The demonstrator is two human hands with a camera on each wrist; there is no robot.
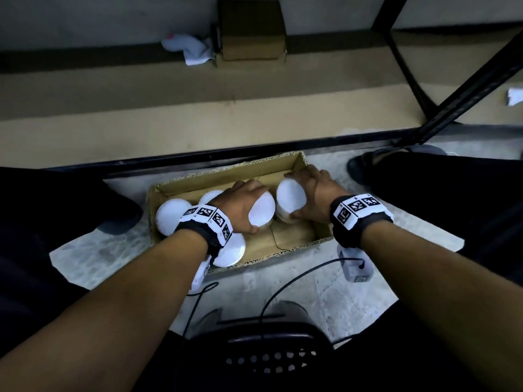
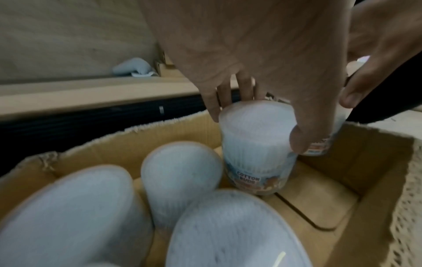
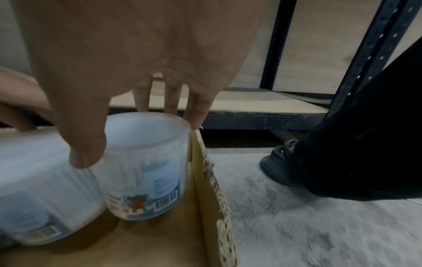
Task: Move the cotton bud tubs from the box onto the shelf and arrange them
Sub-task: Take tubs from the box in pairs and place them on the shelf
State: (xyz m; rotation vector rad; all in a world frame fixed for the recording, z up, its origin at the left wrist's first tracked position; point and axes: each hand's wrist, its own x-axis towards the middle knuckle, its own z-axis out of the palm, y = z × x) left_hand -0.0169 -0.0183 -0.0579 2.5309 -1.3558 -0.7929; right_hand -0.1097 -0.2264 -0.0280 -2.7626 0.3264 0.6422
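An open cardboard box (image 1: 226, 176) stands on the floor in front of the shelf (image 1: 169, 114). It holds several white-lidded cotton bud tubs. My left hand (image 1: 240, 205) grips one tub (image 2: 255, 144) from above, thumb on its near side and fingers (image 2: 244, 90) behind. My right hand (image 1: 314, 193) grips the tub (image 3: 146, 162) at the box's right end the same way, its fingertips (image 3: 196, 115) against the box wall. The two held tubs stand side by side, both tilted a little. Three more tubs (image 1: 171, 215) stand at the left end, partly under my left wrist.
On the shelf's back sit a small brown carton (image 1: 252, 29) and a white cloth (image 1: 189, 49). A black slanted shelf strut (image 1: 467, 91) crosses at the right. My sandalled foot (image 3: 280, 162) is right of the box. Cables and a black stool (image 1: 268, 349) lie near me.
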